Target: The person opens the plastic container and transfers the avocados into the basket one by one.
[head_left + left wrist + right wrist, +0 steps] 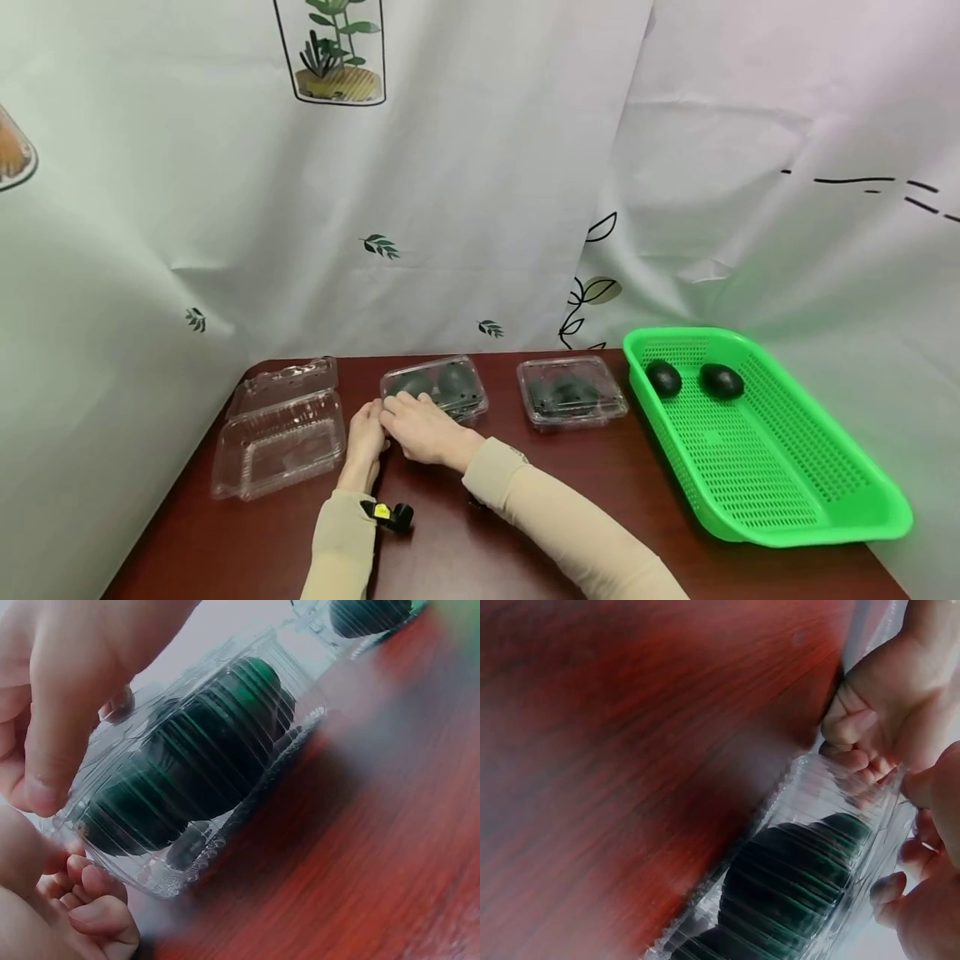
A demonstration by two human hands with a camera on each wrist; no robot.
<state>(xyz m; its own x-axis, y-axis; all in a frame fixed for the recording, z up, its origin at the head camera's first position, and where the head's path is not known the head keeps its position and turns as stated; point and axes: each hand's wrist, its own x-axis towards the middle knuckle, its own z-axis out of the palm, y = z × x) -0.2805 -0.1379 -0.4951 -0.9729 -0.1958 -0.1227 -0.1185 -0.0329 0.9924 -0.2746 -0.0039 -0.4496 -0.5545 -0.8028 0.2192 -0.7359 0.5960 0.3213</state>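
A clear plastic clamshell box [468, 410] with dark green, oval, avocado-like fruits [214, 750] in it stands at the back middle of the table, its lid down over them. At its near left corner, my left hand [365, 437] holds the edge with curled fingers. My right hand [423, 429] lies close beside it and pinches the rim between thumb and fingers. In the right wrist view, the left hand [881, 720] and right hand [930, 877] meet at the same corner of the box. Some fingertips are hidden behind the plastic.
An open, unfilled clamshell [281, 446] lies on the left. Right of the middle sits another lidded clamshell [573, 392] with dark fruits. A green basket [840, 533] stands at the right with two dark fruits [722, 382]. A white printed curtain [465, 167] hangs behind the red-brown table [450, 550].
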